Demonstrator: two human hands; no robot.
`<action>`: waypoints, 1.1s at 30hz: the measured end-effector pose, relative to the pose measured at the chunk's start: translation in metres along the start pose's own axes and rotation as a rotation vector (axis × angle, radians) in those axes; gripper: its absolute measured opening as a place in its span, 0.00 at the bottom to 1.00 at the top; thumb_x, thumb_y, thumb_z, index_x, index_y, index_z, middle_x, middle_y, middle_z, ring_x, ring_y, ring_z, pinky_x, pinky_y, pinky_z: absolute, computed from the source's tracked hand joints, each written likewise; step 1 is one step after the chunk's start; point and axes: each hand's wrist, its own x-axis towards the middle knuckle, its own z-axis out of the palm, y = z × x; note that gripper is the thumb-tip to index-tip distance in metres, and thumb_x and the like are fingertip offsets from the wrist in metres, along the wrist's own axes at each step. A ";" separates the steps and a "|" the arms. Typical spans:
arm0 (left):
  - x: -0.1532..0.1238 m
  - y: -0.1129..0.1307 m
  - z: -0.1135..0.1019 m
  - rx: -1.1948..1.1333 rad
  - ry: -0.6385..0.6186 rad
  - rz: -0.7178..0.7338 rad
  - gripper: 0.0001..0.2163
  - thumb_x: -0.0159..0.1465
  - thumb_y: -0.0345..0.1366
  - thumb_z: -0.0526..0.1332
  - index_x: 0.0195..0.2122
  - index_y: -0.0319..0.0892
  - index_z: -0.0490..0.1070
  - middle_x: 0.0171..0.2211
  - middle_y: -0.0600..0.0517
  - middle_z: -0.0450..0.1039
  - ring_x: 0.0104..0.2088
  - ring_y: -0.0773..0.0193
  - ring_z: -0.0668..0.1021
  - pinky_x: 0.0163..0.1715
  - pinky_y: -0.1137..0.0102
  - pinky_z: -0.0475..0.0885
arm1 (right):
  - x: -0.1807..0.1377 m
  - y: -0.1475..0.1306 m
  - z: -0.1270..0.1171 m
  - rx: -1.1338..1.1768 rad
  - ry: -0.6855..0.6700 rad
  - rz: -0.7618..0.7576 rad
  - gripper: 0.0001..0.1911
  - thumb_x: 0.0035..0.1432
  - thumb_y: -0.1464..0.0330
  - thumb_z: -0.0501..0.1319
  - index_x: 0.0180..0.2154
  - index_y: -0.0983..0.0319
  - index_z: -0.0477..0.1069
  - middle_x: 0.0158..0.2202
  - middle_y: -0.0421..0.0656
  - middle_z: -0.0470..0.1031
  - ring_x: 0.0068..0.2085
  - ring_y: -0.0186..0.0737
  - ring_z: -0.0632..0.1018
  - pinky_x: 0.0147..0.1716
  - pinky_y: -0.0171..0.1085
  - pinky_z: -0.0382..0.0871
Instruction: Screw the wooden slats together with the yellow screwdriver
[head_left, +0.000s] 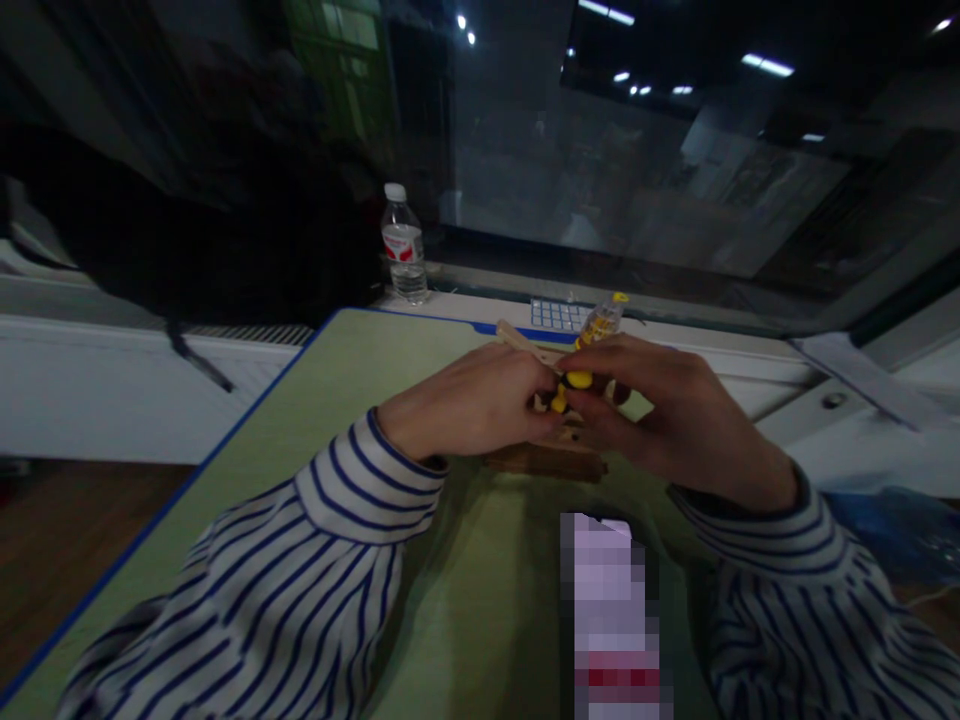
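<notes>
Left hand (472,400) and right hand (675,410) pinch a yellow piece (579,380), fingertips nearly together, the surface (360,375) open leftward to its blue edge (225,439).

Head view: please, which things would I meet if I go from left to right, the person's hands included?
Dark bundle → left hand → small yellow piece → right hand → white sheet.

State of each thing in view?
Left hand: curled, at yellow piece
Right hand: pinching yellow piece
Yellow piece: held
Water bottle: upright, capped, partly filled
Clear container: yellow-topped, yellow contents
Wooden pieces: partly hidden
Black bag: too dark
Pixelated item: can't tell
</notes>
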 end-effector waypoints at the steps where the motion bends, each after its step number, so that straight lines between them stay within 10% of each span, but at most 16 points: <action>1: 0.000 0.000 0.000 0.009 -0.003 -0.005 0.09 0.61 0.37 0.59 0.27 0.40 0.75 0.20 0.57 0.68 0.21 0.71 0.67 0.23 0.71 0.52 | 0.000 0.000 0.000 -0.003 0.003 -0.001 0.12 0.62 0.70 0.61 0.47 0.65 0.72 0.42 0.46 0.79 0.41 0.37 0.78 0.36 0.35 0.72; 33: 0.000 0.001 -0.003 0.097 -0.007 -0.036 0.11 0.64 0.43 0.59 0.32 0.43 0.77 0.27 0.54 0.77 0.27 0.67 0.74 0.26 0.71 0.56 | 0.001 -0.001 -0.001 -0.083 0.007 0.105 0.15 0.61 0.61 0.62 0.46 0.63 0.70 0.39 0.46 0.77 0.34 0.38 0.76 0.30 0.37 0.68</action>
